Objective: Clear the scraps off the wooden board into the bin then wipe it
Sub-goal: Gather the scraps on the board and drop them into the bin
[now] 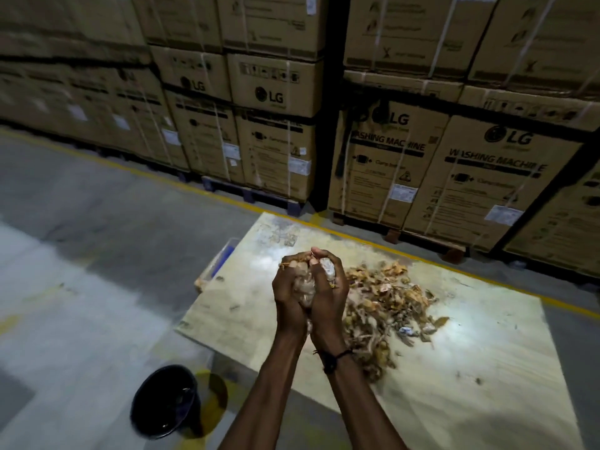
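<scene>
Cupping scraps in both hands, above wooden board, bin nearby

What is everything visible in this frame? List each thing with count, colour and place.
wooden board: one, pale, centre-right, raised off the floor
scrap pile: one, brown, on the board, right of the hands
handful of scraps: one, brown and clear, cupped between both hands
bin: one, black, floor lower left
cartons: many, brown, stacked behind
yellow floor line: one, before the cartons
left hand: grips the handful
right hand: grips the handful; dark wristband
</scene>
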Action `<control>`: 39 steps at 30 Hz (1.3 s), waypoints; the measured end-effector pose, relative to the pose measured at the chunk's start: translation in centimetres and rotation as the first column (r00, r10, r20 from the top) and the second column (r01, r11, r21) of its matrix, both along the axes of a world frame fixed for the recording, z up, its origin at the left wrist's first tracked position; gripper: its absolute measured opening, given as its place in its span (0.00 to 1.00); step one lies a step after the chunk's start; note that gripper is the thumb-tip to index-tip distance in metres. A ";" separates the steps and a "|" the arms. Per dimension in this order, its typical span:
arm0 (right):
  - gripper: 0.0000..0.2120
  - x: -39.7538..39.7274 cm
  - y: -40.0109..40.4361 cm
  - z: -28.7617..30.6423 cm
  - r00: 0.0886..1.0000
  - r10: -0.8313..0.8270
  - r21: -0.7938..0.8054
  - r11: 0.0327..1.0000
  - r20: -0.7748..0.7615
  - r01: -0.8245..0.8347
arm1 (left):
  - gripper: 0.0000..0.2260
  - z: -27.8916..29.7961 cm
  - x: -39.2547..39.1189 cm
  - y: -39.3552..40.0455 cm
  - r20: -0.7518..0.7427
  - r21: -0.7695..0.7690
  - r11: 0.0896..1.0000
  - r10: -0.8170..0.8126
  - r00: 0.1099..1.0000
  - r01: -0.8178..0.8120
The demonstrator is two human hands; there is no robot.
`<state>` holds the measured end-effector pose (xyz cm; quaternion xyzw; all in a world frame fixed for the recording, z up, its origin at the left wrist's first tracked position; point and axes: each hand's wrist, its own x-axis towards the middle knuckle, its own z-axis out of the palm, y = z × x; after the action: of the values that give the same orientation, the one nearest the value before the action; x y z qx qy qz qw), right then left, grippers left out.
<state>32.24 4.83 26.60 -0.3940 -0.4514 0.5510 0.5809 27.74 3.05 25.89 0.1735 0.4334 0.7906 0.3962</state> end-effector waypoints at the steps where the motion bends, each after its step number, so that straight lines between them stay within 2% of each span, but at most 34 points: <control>1: 0.06 -1.7 -1.6 0.1 1.000 0.024 -0.002 1.000 -0.008 -0.024 | 0.15 0.2 -1.7 -1.6 0.078 0.000 1.000 0.009 0.997 -0.009; 3: 0.07 -5.2 -4.9 0.3 0.997 0.075 -0.001 0.997 -0.023 -0.075 | 0.19 0.3 -5.3 -4.6 0.143 -0.017 0.998 0.062 0.988 -0.060; 6: 0.10 -10.8 -10.4 0.3 0.987 0.153 -0.004 0.988 -0.040 -0.153 | 0.12 0.0 -11.2 -10.0 0.000 -0.094 0.976 0.198 0.980 -0.197; 8: 0.11 -14.4 -13.7 0.1 0.976 0.211 -0.012 0.977 -0.045 -0.212 | 0.09 -0.1 -14.4 -13.8 -0.100 -0.079 0.936 0.334 0.937 -0.342; 11: 0.11 -19.5 -19.0 -0.2 0.947 0.316 -0.036 0.948 -0.054 -0.318 | 0.07 0.1 -19.0 -19.8 -0.278 -0.024 0.894 0.424 0.862 -0.447; 14: 0.12 -23.5 -23.1 -0.5 0.905 0.418 -0.045 0.905 -0.083 -0.423 | 0.09 0.2 -22.7 -24.2 -0.212 0.004 0.834 0.540 0.814 -0.552; 17: 0.14 -27.0 -26.2 -1.1 0.865 0.493 -0.052 0.865 -0.094 -0.499 | 0.06 -0.9 -25.9 -27.5 -0.172 -0.023 0.779 0.614 0.770 -0.627; 23: 0.09 -33.4 -30.6 -2.6 0.798 0.598 -0.039 0.798 -0.070 -0.601 | 0.10 -2.8 -32.2 -32.1 -0.115 -0.086 0.704 0.696 0.709 -0.705; 27: 0.10 -38.3 -31.0 -3.6 0.802 0.588 -0.133 0.791 -0.104 -0.597 | 0.10 -4.1 -37.1 -32.4 -0.020 -0.065 0.707 0.705 0.709 -0.705; 34: 0.12 -47.9 -28.9 -4.9 0.844 0.526 -0.205 0.818 -0.108 -0.537 | 0.08 -5.1 -46.3 -30.4 -0.045 -0.117 0.736 0.667 0.743 -0.667; 39: 0.11 -53.3 -27.2 -5.0 0.857 0.496 -0.218 0.829 -0.143 -0.516 | 0.14 -4.5 -51.6 -28.7 -0.030 -0.121 0.764 0.635 0.772 -0.633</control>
<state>-21.11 -22.40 21.56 -0.3075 -0.4434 0.7524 0.3779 -23.91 -25.66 21.43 -0.0131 0.5123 0.8504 0.1189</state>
